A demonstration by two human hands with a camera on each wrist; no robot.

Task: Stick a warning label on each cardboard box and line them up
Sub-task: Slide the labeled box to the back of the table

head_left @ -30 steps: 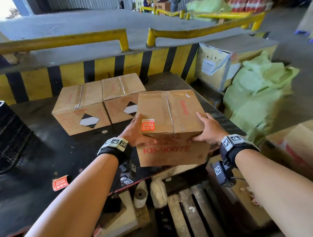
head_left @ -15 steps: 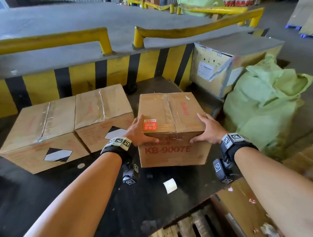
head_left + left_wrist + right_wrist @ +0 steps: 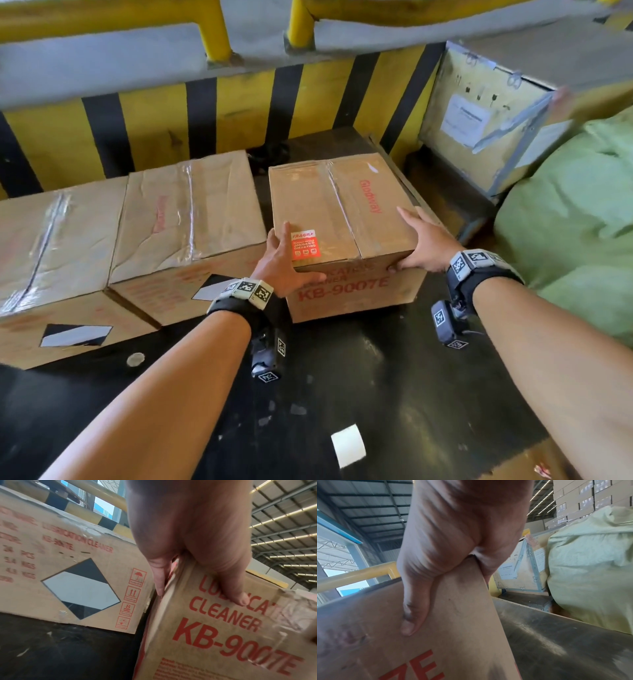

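A cardboard box (image 3: 342, 212) printed KB-9007E carries an orange FRAGILE label (image 3: 304, 244) on its top near the left front corner. It is low over the black table (image 3: 376, 394), just right of two taped boxes: a middle box (image 3: 191, 212) and a left box (image 3: 58, 236). A narrow gap separates it from the middle box. My left hand (image 3: 281, 263) grips its front left corner, thumb on the front face. My right hand (image 3: 423, 246) grips the front right corner. In the left wrist view, the left hand (image 3: 188, 534) clamps the box (image 3: 223, 628). The right wrist view has the right hand (image 3: 453, 534) on the box (image 3: 436, 635).
A yellow-and-black striped barrier (image 3: 205, 113) runs behind the boxes. A wooden crate (image 3: 496, 120) and a green sack (image 3: 575, 219) stand off the table's right side. A white paper scrap (image 3: 347, 445) lies on the table near me. Both left boxes show black-and-white diamond labels (image 3: 73, 335).
Both hands have carried the labelled box from the table's near edge forward to a spot right of the two boxes. The grip is unchanged.
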